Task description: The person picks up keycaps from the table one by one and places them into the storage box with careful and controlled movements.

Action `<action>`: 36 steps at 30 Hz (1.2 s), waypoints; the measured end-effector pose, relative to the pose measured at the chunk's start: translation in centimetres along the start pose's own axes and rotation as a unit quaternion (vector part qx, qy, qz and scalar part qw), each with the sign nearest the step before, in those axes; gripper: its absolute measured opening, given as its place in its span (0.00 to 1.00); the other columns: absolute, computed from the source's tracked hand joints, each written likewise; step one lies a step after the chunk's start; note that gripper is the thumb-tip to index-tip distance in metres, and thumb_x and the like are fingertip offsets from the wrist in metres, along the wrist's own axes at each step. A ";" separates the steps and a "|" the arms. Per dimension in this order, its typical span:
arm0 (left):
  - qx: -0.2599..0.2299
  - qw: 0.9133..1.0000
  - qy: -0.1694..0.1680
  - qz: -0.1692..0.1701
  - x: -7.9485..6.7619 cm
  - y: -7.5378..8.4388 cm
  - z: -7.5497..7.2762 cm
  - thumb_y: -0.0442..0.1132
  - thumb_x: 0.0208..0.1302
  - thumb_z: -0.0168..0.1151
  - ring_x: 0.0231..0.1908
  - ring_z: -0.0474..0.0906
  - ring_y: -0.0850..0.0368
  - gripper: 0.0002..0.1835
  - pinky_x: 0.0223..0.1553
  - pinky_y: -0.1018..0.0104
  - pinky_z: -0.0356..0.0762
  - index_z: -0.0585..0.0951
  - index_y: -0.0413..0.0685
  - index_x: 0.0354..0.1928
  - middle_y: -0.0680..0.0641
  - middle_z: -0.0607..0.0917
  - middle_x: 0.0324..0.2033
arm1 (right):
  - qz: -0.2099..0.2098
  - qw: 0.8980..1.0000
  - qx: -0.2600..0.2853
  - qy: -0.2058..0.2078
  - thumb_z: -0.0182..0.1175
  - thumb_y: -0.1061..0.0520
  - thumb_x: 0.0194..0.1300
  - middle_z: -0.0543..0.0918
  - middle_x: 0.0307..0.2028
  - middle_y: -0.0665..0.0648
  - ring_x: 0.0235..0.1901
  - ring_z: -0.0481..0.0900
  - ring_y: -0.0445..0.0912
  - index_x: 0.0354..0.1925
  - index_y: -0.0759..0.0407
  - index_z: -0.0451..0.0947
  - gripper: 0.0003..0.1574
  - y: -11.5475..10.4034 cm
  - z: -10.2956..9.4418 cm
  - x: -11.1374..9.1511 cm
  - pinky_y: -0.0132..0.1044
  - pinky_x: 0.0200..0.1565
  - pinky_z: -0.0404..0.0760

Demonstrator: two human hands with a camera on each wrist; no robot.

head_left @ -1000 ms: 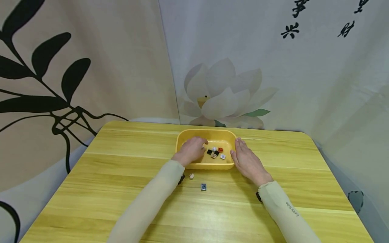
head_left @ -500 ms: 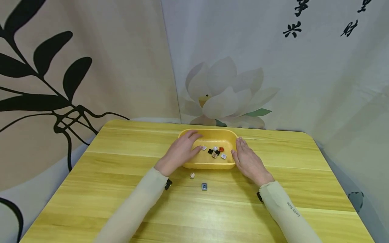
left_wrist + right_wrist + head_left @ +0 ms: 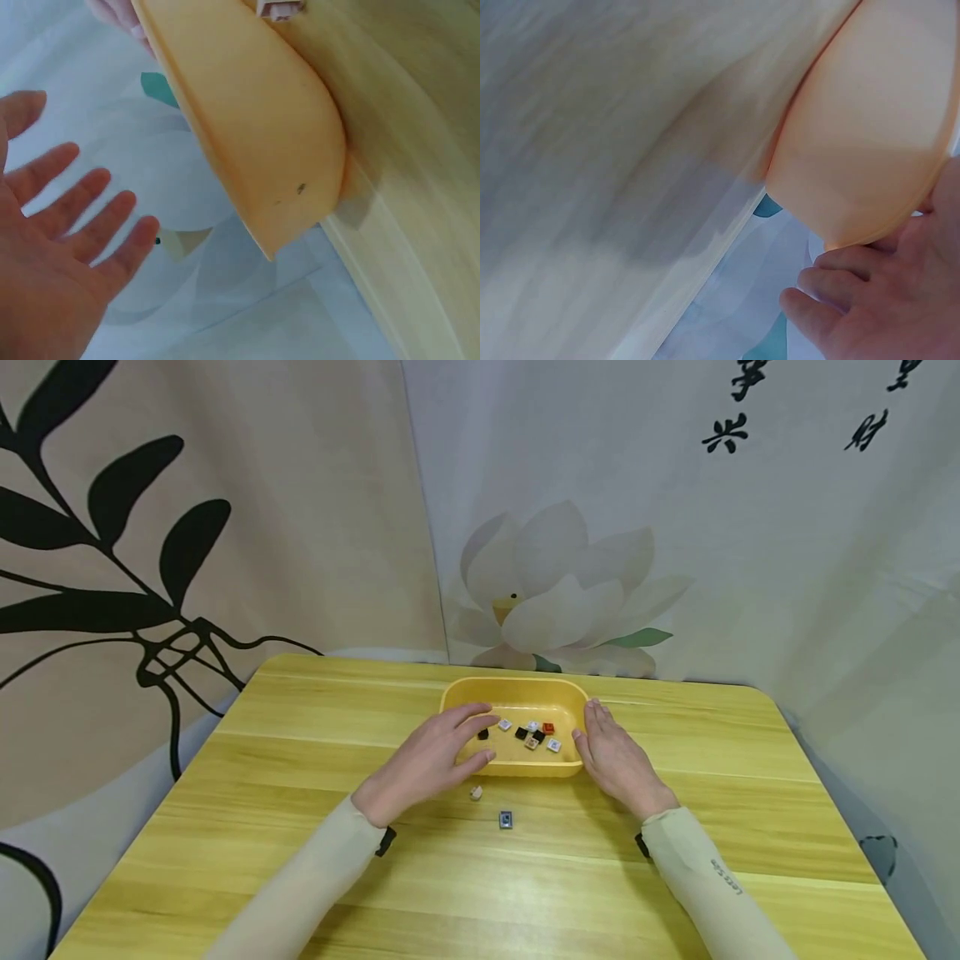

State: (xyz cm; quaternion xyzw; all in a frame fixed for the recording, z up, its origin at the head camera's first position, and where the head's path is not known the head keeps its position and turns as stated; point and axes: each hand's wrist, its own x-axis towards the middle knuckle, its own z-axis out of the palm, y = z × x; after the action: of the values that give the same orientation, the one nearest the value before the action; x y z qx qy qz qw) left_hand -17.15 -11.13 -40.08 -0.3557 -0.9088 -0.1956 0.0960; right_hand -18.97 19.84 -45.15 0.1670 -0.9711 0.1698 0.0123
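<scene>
A yellow plastic tray [image 3: 525, 769] stands near the table's back edge. On its floor lie several small block-like pieces: white [image 3: 553, 746], red [image 3: 548, 728], tan [image 3: 531, 743] and black [image 3: 521, 733]. My left hand [image 3: 427, 764] hovers over the tray's left front corner, fingers spread, holding nothing. Between its fingers and thumb, another black piece [image 3: 483, 734] shows inside the tray. The left wrist view has this hand [image 3: 67, 247] apart from the tray wall. My right hand [image 3: 618, 760] rests along the right side, straight fingers outside, thumb at the rim.
In front of the tray, a pale pinkish piece [image 3: 476, 792] and a blue-grey rectangular piece [image 3: 506, 820] lie on the wooden table [image 3: 585, 893]. A printed cloth [image 3: 337, 527] hangs behind the table's back edge.
My left hand has drawn back from inside the tray, toward the left and front, its fingers spreading. A white piece and a black piece at the left have come into sight. My right hand stays put.
</scene>
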 end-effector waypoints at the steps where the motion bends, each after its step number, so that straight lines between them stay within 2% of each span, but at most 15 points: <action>1: 0.001 1.000 0.002 0.015 -0.2 0.0 0.0 0.49 0.75 0.64 0.66 0.75 0.44 0.27 0.64 0.45 0.74 0.77 0.47 0.70 0.43 0.75 0.69 | -0.001 1.000 -0.001 0.002 0.37 0.48 0.86 0.51 0.77 0.77 0.77 0.52 0.67 0.76 0.81 0.47 0.40 0.0 0.0 0.0 0.59 0.75 0.55; 8: 0.011 0.995 -0.024 0.094 -1.4 -0.5 0.1 0.50 0.72 0.68 0.70 0.70 0.49 0.30 0.67 0.48 0.71 0.75 0.49 0.71 0.45 0.73 0.71 | 0.000 1.000 -0.002 0.003 0.38 0.49 0.86 0.51 0.77 0.76 0.77 0.53 0.67 0.76 0.81 0.47 0.40 0.0 0.1 0.0 0.59 0.74 0.56; 15: 0.030 0.986 -0.059 0.151 -2.5 -0.5 0.4 0.50 0.71 0.68 0.72 0.67 0.47 0.29 0.69 0.48 0.69 0.76 0.51 0.70 0.48 0.73 0.72 | 0.001 1.000 0.005 0.004 0.38 0.50 0.86 0.51 0.77 0.77 0.77 0.52 0.67 0.76 0.81 0.47 0.40 0.0 0.0 0.0 0.58 0.75 0.55; 23: 0.062 0.977 -0.114 0.171 -3.5 0.0 0.9 0.58 0.72 0.64 0.75 0.64 0.50 0.33 0.71 0.48 0.66 0.74 0.53 0.74 0.51 0.72 0.74 | 0.005 1.000 0.004 0.000 0.38 0.50 0.86 0.51 0.78 0.76 0.77 0.52 0.67 0.77 0.80 0.47 0.40 0.0 0.0 0.0 0.59 0.74 0.56; 28: 0.068 0.971 -0.134 0.187 -3.9 0.1 1.4 0.66 0.75 0.53 0.75 0.64 0.51 0.36 0.71 0.49 0.65 0.73 0.53 0.74 0.51 0.70 0.74 | 0.005 1.000 0.003 0.000 0.38 0.50 0.86 0.51 0.78 0.76 0.77 0.52 0.67 0.77 0.80 0.47 0.40 0.0 0.0 0.0 0.58 0.75 0.56; 32: 0.062 0.967 -0.161 0.186 -4.2 0.3 1.8 0.70 0.76 0.44 0.75 0.62 0.50 0.38 0.73 0.47 0.61 0.71 0.54 0.76 0.51 0.69 0.75 | 0.005 1.000 0.002 0.001 0.38 0.50 0.86 0.51 0.78 0.76 0.77 0.52 0.67 0.77 0.80 0.47 0.40 0.0 0.0 0.0 0.58 0.74 0.56; 36: 0.056 0.964 -0.189 0.177 -4.4 0.4 2.2 0.71 0.76 0.41 0.76 0.61 0.49 0.40 0.73 0.47 0.60 0.69 0.55 0.77 0.50 0.67 0.77 | 0.006 1.000 -0.001 0.001 0.38 0.50 0.86 0.51 0.78 0.76 0.77 0.53 0.67 0.77 0.80 0.47 0.40 0.0 0.1 0.0 0.58 0.74 0.56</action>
State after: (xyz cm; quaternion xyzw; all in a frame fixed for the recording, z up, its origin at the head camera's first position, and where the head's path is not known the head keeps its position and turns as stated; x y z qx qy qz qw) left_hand -13.79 -12.61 -43.30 -0.5358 -0.8423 -0.0534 -0.0247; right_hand -18.98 19.80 -45.23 0.1613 -0.9723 0.1689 0.0125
